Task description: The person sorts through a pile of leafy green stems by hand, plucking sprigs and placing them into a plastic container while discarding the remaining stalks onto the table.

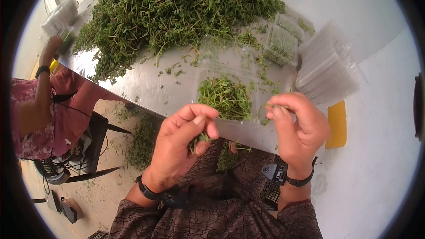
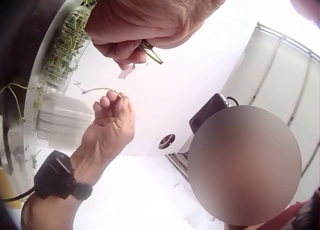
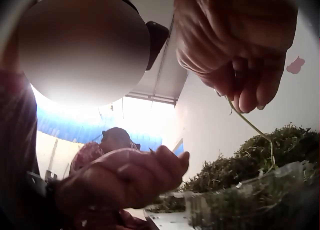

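My left hand (image 1: 179,144) grips a small bunch of green sprigs (image 1: 199,140) in its curled fingers, near the front left corner of an open clear container. My right hand (image 1: 301,126) pinches a thin green stem (image 2: 100,89) between thumb and fingertips, to the right of that container. In the right wrist view the stem (image 3: 247,121) hangs down from the right fingertips. Cut greens (image 1: 225,97) lie in the container (image 1: 257,106), whose clear lid (image 1: 226,53) stands folded back. The two hands are apart.
A large heap of greens (image 1: 177,11) covers the table's back. Filled boxes (image 1: 282,44) and stacked clear containers (image 1: 327,66) stand at the right, beside a yellow item (image 1: 336,125). Another person (image 1: 37,110) sits at the left; a black chair (image 1: 95,150) is there.
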Tool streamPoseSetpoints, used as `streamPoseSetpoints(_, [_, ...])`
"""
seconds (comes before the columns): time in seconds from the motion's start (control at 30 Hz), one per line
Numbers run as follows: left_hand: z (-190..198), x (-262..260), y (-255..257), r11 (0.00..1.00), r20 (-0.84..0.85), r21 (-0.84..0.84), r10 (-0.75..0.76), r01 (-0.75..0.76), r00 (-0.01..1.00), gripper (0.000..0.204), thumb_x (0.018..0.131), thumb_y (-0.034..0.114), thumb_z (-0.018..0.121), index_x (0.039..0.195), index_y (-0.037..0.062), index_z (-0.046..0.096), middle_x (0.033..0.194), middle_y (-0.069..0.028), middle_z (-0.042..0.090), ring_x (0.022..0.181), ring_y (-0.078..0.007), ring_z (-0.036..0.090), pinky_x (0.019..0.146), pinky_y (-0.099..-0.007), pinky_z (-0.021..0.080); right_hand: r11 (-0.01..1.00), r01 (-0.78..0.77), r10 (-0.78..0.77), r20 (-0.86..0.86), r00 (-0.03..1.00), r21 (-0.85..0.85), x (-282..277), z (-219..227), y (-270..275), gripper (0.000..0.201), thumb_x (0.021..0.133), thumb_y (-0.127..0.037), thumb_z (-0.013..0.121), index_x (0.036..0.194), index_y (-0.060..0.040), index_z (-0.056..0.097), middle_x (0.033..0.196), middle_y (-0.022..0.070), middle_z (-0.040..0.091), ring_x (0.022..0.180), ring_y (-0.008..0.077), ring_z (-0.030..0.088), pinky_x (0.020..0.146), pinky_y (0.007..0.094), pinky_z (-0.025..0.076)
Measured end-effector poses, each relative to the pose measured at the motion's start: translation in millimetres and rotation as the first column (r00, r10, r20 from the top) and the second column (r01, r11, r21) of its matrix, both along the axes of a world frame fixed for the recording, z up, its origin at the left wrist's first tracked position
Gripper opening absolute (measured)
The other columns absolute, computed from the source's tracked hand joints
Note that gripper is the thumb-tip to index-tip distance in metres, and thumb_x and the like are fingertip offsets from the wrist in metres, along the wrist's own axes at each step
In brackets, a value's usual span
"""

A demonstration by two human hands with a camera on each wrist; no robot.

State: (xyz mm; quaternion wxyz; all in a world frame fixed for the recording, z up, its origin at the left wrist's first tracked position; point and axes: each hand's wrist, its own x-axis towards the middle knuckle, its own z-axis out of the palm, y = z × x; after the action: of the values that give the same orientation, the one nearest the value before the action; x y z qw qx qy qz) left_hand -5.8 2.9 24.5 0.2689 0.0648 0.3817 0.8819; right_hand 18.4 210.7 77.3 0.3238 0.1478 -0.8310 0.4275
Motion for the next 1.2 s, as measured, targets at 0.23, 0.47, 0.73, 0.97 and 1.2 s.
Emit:
streamPoseSetpoints(0.23, [1.1, -6.7, 0.2, 0.984, 0.149, 0.158, 0.061, -0.085, 0.987, 0.030, 0.103, 0.022, 0.040, 0.117, -0.0012, 0.054, 0.092, -0.0094, 0.061, 0.064, -0.0090, 0.049, 0.050, -0.0180, 0.036, 0.920, -0.022, 0.020, 0.009, 1.000, 0.390, -20.2, -17.6, -0.5, 0.018, 0.071, 0.003, 0.071, 0.088, -0.0012, 0.065, 0.080, 0.0128, 0.065, 0.067, 0.0298, 0.063, 0.059, 0.0361, 0.050])
streamPoseSetpoints(0.47, [2.6, -6.1, 5.8, 0.936, 0.168, 0.340, 0.038, -0.094, 0.985, 0.044, 0.105, 0.032, 0.033, 0.122, -0.0048, 0.051, 0.119, -0.0186, 0.059, 0.102, -0.0223, 0.060, 0.084, -0.0310, 0.051, 0.936, -0.045, 0.041, 0.019, 0.999, 0.349, -6.6, -6.8, -4.7, 0.030, 0.070, -0.006, 0.076, 0.098, -0.0009, 0.067, 0.089, 0.0143, 0.067, 0.076, 0.0316, 0.065, 0.064, 0.0391, 0.052])
streamPoseSetpoints(0.73, [14.2, 1.6, 21.6, 0.941, 0.135, 0.314, 0.085, -0.124, 0.987, 0.055, 0.105, 0.041, 0.026, 0.131, -0.0035, 0.044, 0.135, -0.0226, 0.048, 0.129, -0.0319, 0.047, 0.107, -0.0439, 0.040, 0.923, -0.170, 0.187, -0.015, 0.982, 0.344, 9.0, -6.3, -33.5, 0.044, 0.070, -0.018, 0.081, 0.107, 0.0000, 0.064, 0.095, 0.0133, 0.065, 0.075, 0.0257, 0.066, 0.060, 0.0339, 0.053])
streamPoseSetpoints(0.97, [15.2, 2.6, 32.2, 0.961, -0.031, 0.272, 0.071, -0.060, 0.997, 0.067, 0.103, 0.048, 0.021, 0.137, -0.0063, 0.038, 0.140, -0.0210, 0.045, 0.131, -0.0298, 0.043, 0.112, -0.0439, 0.031, 0.963, 0.007, -0.043, 0.129, 0.991, 0.269, -1.9, -12.2, -48.9, 0.032, 0.074, -0.001, 0.075, 0.104, 0.0003, 0.063, 0.086, 0.0127, 0.064, 0.060, 0.0205, 0.062, 0.053, 0.0301, 0.051])
streamPoseSetpoints(1.2, [19.3, -8.1, 38.7, 0.955, -0.177, 0.288, 0.131, -0.076, 0.976, 0.069, 0.103, 0.049, 0.020, 0.141, -0.0060, 0.036, 0.147, -0.0203, 0.038, 0.135, -0.0287, 0.038, 0.115, -0.0425, 0.025, 0.994, 0.010, -0.031, 0.186, 0.982, 0.113, -11.4, 4.1, -29.1, 0.013, 0.077, 0.008, 0.065, 0.087, 0.0007, 0.066, 0.082, 0.0070, 0.064, 0.067, 0.0119, 0.062, 0.059, 0.0242, 0.049])
